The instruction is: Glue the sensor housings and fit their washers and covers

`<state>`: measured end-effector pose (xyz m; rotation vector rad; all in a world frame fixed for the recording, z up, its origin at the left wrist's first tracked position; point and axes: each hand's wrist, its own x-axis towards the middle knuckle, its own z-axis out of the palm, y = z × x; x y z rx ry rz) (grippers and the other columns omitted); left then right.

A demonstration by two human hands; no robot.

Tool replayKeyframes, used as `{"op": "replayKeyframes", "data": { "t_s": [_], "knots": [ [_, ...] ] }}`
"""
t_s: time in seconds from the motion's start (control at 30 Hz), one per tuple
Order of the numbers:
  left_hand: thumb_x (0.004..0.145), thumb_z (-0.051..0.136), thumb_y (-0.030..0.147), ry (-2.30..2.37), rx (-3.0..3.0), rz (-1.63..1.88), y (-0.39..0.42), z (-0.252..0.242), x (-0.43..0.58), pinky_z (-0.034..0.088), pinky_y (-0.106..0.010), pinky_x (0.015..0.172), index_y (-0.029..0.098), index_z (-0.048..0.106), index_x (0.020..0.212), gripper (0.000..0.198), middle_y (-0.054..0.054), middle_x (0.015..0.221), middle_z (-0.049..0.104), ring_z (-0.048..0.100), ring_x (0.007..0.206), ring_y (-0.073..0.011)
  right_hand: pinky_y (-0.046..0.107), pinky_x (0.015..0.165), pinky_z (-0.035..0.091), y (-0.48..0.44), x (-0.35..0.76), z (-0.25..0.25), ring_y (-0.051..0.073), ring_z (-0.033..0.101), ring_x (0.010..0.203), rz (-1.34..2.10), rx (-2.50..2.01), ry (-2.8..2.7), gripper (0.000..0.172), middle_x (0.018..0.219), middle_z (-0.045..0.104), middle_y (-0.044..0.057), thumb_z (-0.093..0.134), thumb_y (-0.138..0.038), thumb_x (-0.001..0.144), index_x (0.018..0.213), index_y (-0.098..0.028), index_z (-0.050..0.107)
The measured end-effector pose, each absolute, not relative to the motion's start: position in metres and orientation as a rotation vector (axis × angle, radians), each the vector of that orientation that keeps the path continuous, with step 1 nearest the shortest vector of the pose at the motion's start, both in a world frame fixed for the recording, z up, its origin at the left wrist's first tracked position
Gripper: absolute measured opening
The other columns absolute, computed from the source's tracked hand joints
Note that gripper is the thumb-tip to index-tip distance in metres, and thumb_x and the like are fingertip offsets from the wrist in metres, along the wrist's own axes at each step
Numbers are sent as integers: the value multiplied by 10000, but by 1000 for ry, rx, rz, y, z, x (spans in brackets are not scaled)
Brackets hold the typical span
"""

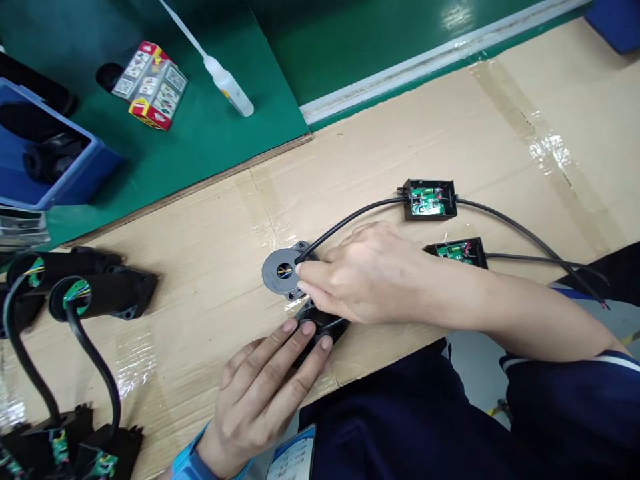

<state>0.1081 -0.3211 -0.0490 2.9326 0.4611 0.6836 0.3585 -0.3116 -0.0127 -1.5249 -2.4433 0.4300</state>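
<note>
My right hand (365,277) is closed, its thumb and forefinger pinching at the right edge of a round black cap (274,273). Coloured wires show in the hole at the cap's middle. A black cable (350,217) enters the cap beside my fingertips and leads to an open black box with a green circuit board (431,200). Just below, the fingers of my left hand (270,390) lie over a black housing (337,332), gripping it; the thumb is hidden. The housing is partly covered by both hands.
A second open circuit box (460,252) lies behind my right forearm. At left stand black tubular housings (103,297) with cables to more boxes (107,453). A blue bin (95,177), a red-and-yellow carton (155,87) and a white bottle (230,87) stand on the green mat.
</note>
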Motion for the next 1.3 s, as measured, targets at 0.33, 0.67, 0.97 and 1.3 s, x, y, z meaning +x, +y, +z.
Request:
{"op": "replayKeyframes", "data": {
  "t_s": [0.33,0.67,0.97,1.3],
  "knots": [
    [930,712,90,487,2977,758,-322,-61,113,456,-342,985,135,716,1199,273,-103,1102,783,690,1101,-237,307,611,451,-312,358,-12,249,730,768,385,-1565,-2521,382,840,765,92,339,-319,1074,1032,-167,688],
    [1039,550,180,396,3054,858,-315,-71,116,478,-339,946,134,703,1243,259,-125,1210,770,684,1102,-226,295,581,431,-313,351,-4,246,755,726,300,-1679,-2512,384,817,790,95,393,-410,1080,1059,-193,708],
    [1059,515,235,469,3044,993,-318,-72,117,504,-293,1016,182,693,1273,284,-75,1246,764,690,1149,-181,260,595,391,-319,350,-13,175,743,695,269,-1606,-2454,299,846,796,63,474,-319,1061,936,-183,710],
    [946,702,353,439,3055,956,-316,-78,114,547,-322,1045,203,656,1323,409,-79,1314,733,679,1149,-187,247,690,519,-323,353,-22,190,779,776,131,-1501,-2431,333,881,811,73,420,-239,1057,1035,-199,749]
  ]
}}
